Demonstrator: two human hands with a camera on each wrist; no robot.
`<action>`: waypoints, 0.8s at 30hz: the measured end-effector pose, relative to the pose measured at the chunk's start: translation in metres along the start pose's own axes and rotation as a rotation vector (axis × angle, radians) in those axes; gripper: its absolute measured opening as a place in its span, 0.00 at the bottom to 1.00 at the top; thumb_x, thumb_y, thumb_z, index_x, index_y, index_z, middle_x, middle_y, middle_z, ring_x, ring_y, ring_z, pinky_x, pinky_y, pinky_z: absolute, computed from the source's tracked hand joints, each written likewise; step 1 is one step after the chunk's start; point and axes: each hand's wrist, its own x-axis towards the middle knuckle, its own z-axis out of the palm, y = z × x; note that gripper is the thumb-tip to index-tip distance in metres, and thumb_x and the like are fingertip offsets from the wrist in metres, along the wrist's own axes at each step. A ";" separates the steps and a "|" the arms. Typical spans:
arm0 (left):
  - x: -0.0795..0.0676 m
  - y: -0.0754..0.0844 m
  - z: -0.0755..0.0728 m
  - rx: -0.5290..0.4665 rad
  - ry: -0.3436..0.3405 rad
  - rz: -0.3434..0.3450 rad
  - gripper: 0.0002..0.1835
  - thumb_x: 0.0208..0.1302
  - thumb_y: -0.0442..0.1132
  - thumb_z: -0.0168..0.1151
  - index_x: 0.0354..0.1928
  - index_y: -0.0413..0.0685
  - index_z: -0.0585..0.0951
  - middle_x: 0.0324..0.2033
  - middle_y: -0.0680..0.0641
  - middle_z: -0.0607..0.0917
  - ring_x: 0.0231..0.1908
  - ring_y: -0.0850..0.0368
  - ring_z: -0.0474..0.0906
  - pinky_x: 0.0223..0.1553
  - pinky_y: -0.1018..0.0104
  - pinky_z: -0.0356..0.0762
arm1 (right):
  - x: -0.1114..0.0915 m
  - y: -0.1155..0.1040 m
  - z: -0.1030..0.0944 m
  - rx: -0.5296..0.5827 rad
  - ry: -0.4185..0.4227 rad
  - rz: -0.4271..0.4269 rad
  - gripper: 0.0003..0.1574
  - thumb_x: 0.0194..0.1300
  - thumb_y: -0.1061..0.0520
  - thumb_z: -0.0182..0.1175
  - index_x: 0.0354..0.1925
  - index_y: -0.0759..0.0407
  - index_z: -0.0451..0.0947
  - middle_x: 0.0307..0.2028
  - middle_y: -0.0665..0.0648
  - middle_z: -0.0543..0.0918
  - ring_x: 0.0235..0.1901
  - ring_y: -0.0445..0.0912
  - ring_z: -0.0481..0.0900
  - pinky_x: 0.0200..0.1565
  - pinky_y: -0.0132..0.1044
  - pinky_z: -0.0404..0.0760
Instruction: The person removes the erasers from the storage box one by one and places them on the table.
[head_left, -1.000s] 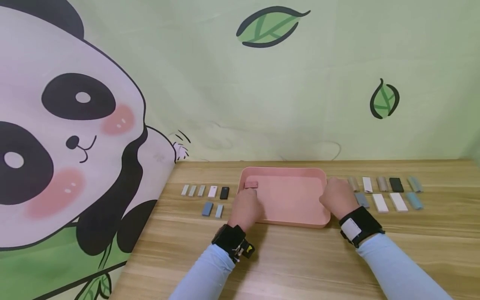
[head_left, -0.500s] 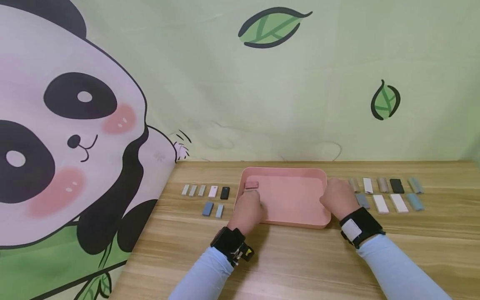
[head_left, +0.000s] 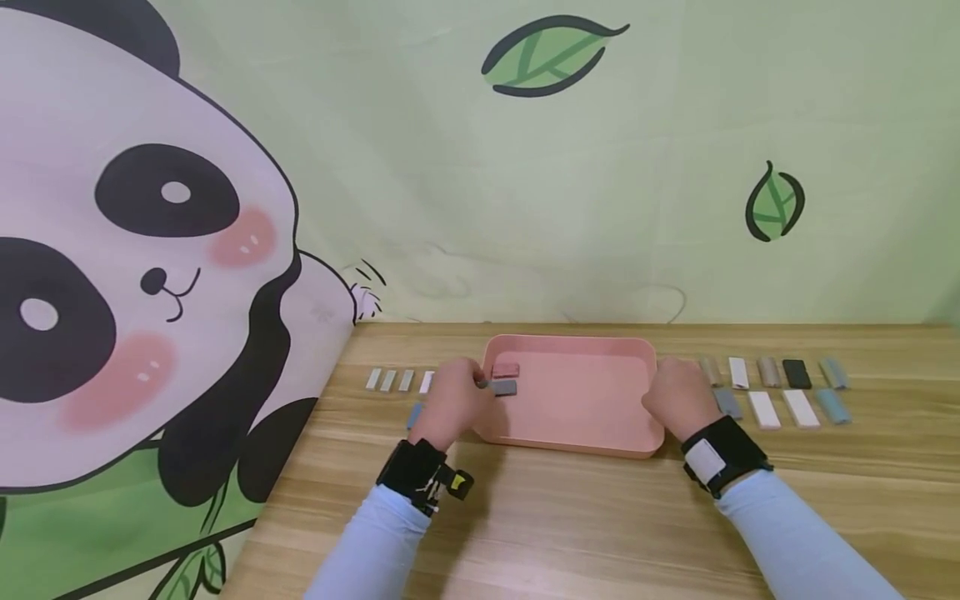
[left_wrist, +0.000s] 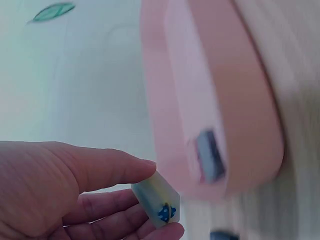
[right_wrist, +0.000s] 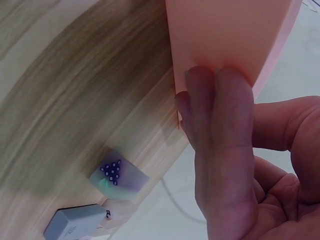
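In the left wrist view my left hand [left_wrist: 75, 185] pinches a small pale block [left_wrist: 157, 197] with a blue motif between thumb and fingers. The head view places this left hand [head_left: 453, 402] just beyond the tray's left wall, with the block hidden. At the right end of the pink tray [head_left: 577, 408], my right hand [head_left: 681, 398] grips the wall. Its fingertips [right_wrist: 232, 82] lie against the outer face, while the thumb tip is hidden behind them. A reddish block [head_left: 506, 370] and a dark grey block [head_left: 504, 388] lie in the tray's left part.
Several small blocks [head_left: 388, 381] stand left of the tray, partly covered by the left hand. To its right are two rows of blocks, among them a black one [head_left: 797, 374] and a grape-motif one [right_wrist: 119, 175]. A panda-print cloth [head_left: 480, 208] hangs behind the wooden table [head_left: 570, 517].
My left hand has moved left out of the tray, where it reached in earlier. The dark grey block now shows below the reddish one. My right hand stays at the tray's right end.
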 end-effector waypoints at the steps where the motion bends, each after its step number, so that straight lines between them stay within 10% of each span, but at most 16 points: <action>1: 0.001 -0.004 -0.006 0.000 0.020 0.002 0.06 0.52 0.36 0.62 0.21 0.45 0.77 0.18 0.51 0.71 0.18 0.56 0.67 0.19 0.67 0.63 | 0.000 0.000 0.000 -0.001 -0.001 -0.001 0.10 0.55 0.64 0.53 0.20 0.65 0.75 0.15 0.55 0.72 0.16 0.47 0.73 0.19 0.32 0.67; 14: 0.001 -0.068 -0.058 0.024 0.146 -0.107 0.13 0.54 0.41 0.65 0.36 0.38 0.81 0.36 0.42 0.83 0.31 0.51 0.77 0.29 0.64 0.73 | -0.001 0.002 0.001 -0.040 0.018 -0.039 0.11 0.54 0.63 0.53 0.18 0.64 0.74 0.15 0.56 0.72 0.15 0.47 0.73 0.18 0.32 0.67; 24: -0.003 -0.115 -0.058 0.078 0.184 -0.161 0.09 0.48 0.39 0.66 0.24 0.39 0.82 0.26 0.44 0.82 0.25 0.52 0.74 0.23 0.65 0.68 | -0.001 0.000 0.002 -0.044 0.020 -0.029 0.09 0.55 0.63 0.53 0.21 0.66 0.75 0.15 0.56 0.72 0.16 0.48 0.73 0.18 0.33 0.66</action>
